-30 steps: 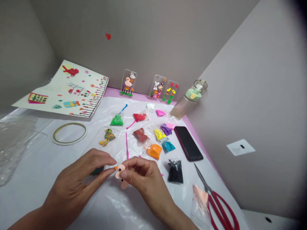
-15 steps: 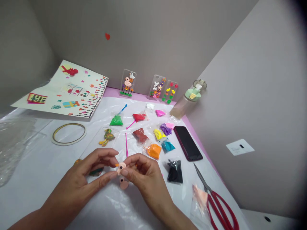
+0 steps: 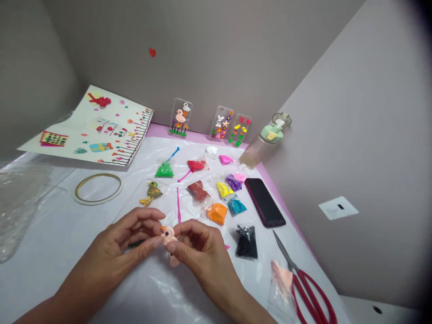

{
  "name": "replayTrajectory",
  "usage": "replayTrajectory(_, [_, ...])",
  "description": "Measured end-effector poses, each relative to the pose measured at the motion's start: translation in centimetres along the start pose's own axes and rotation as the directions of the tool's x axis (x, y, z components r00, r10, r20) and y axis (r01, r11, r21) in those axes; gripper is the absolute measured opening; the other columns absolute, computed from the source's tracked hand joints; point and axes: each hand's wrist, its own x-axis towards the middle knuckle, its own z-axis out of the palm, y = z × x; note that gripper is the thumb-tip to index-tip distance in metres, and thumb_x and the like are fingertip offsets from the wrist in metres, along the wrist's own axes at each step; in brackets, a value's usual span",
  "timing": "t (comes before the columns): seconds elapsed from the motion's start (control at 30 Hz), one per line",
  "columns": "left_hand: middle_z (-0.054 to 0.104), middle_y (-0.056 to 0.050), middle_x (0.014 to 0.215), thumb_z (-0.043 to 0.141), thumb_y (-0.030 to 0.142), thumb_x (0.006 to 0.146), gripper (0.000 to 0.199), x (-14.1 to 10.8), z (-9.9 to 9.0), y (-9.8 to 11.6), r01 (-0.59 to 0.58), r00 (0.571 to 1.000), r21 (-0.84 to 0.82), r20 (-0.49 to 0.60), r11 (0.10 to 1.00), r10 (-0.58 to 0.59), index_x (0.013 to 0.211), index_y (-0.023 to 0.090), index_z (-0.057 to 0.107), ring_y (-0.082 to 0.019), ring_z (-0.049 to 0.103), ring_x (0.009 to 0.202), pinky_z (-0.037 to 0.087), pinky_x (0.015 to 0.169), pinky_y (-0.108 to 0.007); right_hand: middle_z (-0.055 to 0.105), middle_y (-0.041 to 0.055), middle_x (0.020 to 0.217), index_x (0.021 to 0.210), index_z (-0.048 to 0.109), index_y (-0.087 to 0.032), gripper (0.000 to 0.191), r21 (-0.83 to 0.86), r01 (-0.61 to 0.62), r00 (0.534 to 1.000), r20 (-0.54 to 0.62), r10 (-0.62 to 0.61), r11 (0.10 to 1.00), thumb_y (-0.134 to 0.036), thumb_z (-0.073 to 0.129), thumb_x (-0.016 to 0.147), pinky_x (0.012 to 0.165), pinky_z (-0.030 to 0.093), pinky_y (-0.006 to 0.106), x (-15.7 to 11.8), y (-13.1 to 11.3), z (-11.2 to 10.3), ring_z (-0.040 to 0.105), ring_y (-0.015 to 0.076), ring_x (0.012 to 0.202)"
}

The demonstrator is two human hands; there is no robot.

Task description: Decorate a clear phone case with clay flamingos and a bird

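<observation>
While the left hand (image 3: 116,238) and the right hand (image 3: 202,247) pinch a small pink clay bird head (image 3: 168,235) with an orange beak and a round black eye, the two hands are close together, and their fingers clamp the head between them. The head sits right at the fingertips, above the counter (image 3: 64,225), which has a shiny white plastic sheet on it. A flat pink clay piece (image 3: 174,260) lies just below the right hand. A dark green clay lump (image 3: 137,244) is partly hidden under the left hand.

Past the right hand, the counter's edge runs along a grey wall, with a thin pink strip beside it. Near that edge are a black phone with a red rim (image 3: 265,202) and big scissors with red handles (image 3: 310,292).

Small clear plastic bags hold clay. A bag of orange clay (image 3: 217,213) and a bag of black clay (image 3: 245,241) are just ahead of the right hand, and a bag of bright green clay (image 3: 164,170) is farther ahead. Just ahead of the left hand, a clear phone case (image 3: 135,211) holds a green and brown clay duck (image 3: 151,192).
</observation>
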Motion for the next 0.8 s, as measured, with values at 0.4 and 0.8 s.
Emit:
replayTrajectory(0.4, [0.081,-0.001,0.094,0.076,0.063,0.085,0.044,0.4,0.3,0.3,-0.011,1.000,0.146,0.003,0.989,0.011,0.115,0.032,0.071,-0.021,0.080,0.089,0.067,0.081,-0.027,0.065,-0.0020,0.065,0.090,0.077,-0.017,0.043,-0.005,-0.024,1.000,0.020,0.024,1.000,-0.059,0.086,0.080,0.063,0.040,0.028,0.3,0.2,-0.3,0.059,0.0140,0.058])
replayTrajectory(0.8, [0.079,0.001,0.105,0.068,0.071,0.086,0.046,0.4,-0.9,0.7,-0.009,0.983,0.343,-0.167,0.939,0.070,0.117,0.037,0.070,-0.024,0.076,0.096,0.063,0.083,-0.029,0.066,0.0011,0.079,0.085,0.079,-0.018,0.009,-0.648,0.232,0.945,-0.027,-0.326,0.726,-0.017,0.079,0.094,0.072,0.040,0.029,1.8,2.2,-0.8,0.057,0.0152,0.074])
